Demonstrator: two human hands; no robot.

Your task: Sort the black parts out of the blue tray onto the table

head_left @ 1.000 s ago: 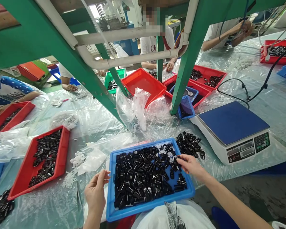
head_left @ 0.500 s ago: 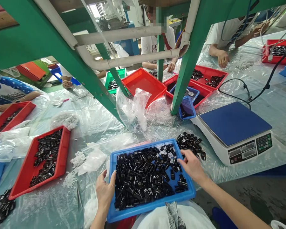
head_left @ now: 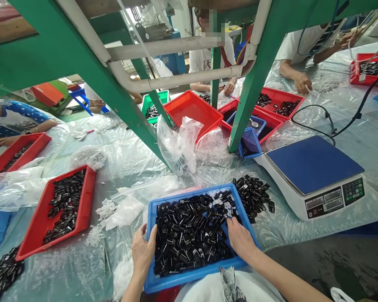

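Observation:
A blue tray (head_left: 151, 209) heaped with small black parts (head_left: 189, 230) sits at the table's near edge in front of me. My left hand (head_left: 143, 251) grips the tray's left rim, thumb inside against the parts. My right hand (head_left: 241, 239) lies inside the tray at its right side, fingers curled down into the black parts; what they hold is hidden. A few white parts (head_left: 222, 200) lie at the tray's far right corner. A loose pile of black parts (head_left: 253, 195) rests on the plastic sheet just right of the tray.
A weighing scale (head_left: 315, 174) stands at right. A red tray (head_left: 82, 205) of black parts and white bits (head_left: 105, 208) lie left. Green frame legs (head_left: 248, 92), plastic bags (head_left: 179, 142) and more red trays (head_left: 192, 111) stand behind. Other people's hands work around the table.
My left hand came down from the air onto the tray's left rim. My right hand drew back from the tray's far right corner to its near right side, into the parts.

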